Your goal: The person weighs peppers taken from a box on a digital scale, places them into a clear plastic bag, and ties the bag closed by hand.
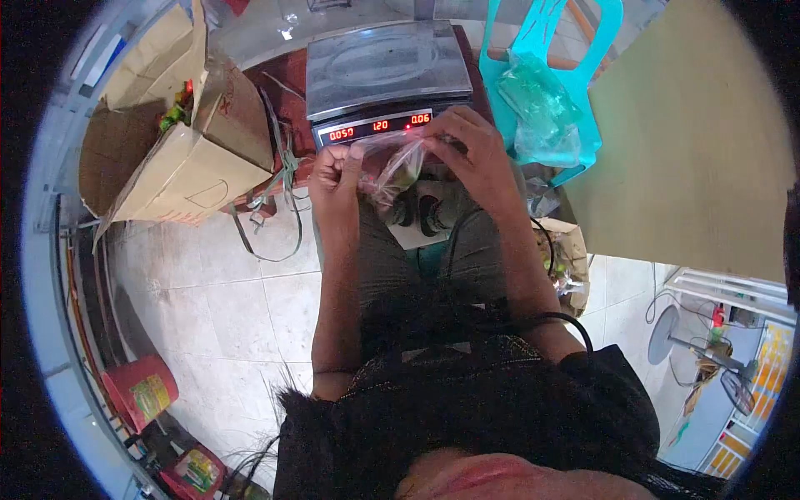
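Observation:
A small clear plastic bag (390, 177) hangs between my hands above my lap, just in front of a digital scale (387, 75). Something green shows in its lower part, too blurred to name. My left hand (337, 177) is closed on one side of the bag's top, fingers curled in. On the other side, the fingers of my right hand (472, 152) pinch the bag's upper edge. Red digits glow on the scale's display (377, 127), reading 0.050, 1.20 and 0.06. The metal weighing plate carries nothing large.
To the left stands an open cardboard box (179, 171) with red and green peppers (177, 108) inside. A teal plastic chair (583, 83) holds several clear and green plastic bags (537, 104). At right is a wooden board (692, 142); below it sits another bag of produce (571, 258).

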Demonstrator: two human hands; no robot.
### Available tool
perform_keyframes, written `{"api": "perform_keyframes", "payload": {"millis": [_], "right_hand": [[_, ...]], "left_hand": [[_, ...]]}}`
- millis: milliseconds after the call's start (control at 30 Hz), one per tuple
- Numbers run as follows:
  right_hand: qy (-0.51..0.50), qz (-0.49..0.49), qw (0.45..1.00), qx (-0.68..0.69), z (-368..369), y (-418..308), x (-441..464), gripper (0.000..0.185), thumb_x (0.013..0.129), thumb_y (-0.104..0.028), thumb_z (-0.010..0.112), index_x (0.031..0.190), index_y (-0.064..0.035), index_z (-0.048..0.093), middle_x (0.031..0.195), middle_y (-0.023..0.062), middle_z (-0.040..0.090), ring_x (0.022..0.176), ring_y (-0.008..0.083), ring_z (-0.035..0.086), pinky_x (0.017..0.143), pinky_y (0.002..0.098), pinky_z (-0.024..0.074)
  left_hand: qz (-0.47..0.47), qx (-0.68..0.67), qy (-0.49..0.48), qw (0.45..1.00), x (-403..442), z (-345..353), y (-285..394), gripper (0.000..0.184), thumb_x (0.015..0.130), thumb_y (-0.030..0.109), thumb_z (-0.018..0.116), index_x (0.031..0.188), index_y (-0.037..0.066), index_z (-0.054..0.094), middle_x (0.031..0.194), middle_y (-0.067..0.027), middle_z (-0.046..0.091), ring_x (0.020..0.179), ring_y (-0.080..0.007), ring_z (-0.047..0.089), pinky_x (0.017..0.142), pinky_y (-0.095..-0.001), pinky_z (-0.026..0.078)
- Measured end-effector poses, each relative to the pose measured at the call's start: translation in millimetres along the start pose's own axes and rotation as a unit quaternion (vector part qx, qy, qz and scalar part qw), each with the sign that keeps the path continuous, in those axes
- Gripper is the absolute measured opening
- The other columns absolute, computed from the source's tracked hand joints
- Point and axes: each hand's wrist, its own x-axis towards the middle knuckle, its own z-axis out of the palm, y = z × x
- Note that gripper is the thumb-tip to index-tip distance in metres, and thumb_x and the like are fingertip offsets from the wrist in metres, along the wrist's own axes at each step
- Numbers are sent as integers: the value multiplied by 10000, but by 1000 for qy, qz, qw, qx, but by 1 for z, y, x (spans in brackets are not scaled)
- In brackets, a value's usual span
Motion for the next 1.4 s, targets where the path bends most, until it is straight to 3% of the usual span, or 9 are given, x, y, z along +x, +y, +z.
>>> {"api": "perform_keyframes", "payload": {"millis": [200,400,633,800,967,1033,1200,1300,1400], "right_hand": [[62,-34,996,62,-4,-4,4,85,814,-70,662,876,-13,647,846,70,604,810,210,578,729,313,454],[79,-15,995,60,-21,-21,5,71,803,-53,675,860,-25,643,811,49,606,761,157,559,671,287,445],[85,-75,994,10,-24,-34,6,74,784,-34,692,835,-27,639,786,41,590,728,148,544,616,286,439],[109,-120,986,26,-31,-24,6,372,738,-87,742,1085,-66,608,946,36,611,840,159,574,725,273,467],[-4,4,988,154,-36,6,3,627,726,-125,771,1292,-69,506,1090,23,603,935,139,574,815,269,476],[-141,92,956,241,-25,13,-4,548,752,-130,760,1252,-53,549,1062,17,619,904,117,574,798,263,477],[-92,106,961,239,4,11,1,258,834,-121,697,1061,-10,644,898,-2,612,781,83,568,730,245,479],[-55,84,970,223,0,4,8,175,859,-112,669,987,5,650,841,-6,589,764,71,559,708,241,471],[-11,71,965,250,1,-7,14,144,864,-114,656,938,9,642,810,-6,576,752,65,552,678,229,455]], "left_hand": [[90,1,-16,996,0,2,18,127,958,137,566,878,38,576,701,35,536,589,-19,436,520,-181,334],[34,-50,-66,996,7,13,46,107,928,114,603,852,43,579,787,-4,623,606,-23,463,553,-179,347],[90,257,-280,921,4,5,86,131,821,82,684,890,-10,621,744,-47,644,652,-69,538,607,-233,423],[79,340,-243,905,10,3,93,156,817,85,682,936,-6,640,718,-88,622,645,-96,539,615,-271,434],[116,283,-250,919,13,7,90,143,829,93,667,932,-1,636,709,-107,610,646,-108,537,613,-280,435],[119,278,-258,918,15,8,90,143,836,101,662,928,-5,634,707,-108,606,639,-113,532,610,-283,435],[158,378,-258,875,26,-12,92,123,842,77,651,929,-9,641,720,-61,619,613,-87,518,596,-253,430],[48,299,-159,940,25,-24,114,65,859,42,640,907,-1,650,732,-15,626,610,-54,514,578,-209,417],[101,205,-133,965,34,-41,111,33,881,27,631,896,6,652,757,2,635,612,-35,525,561,-182,408]]}}
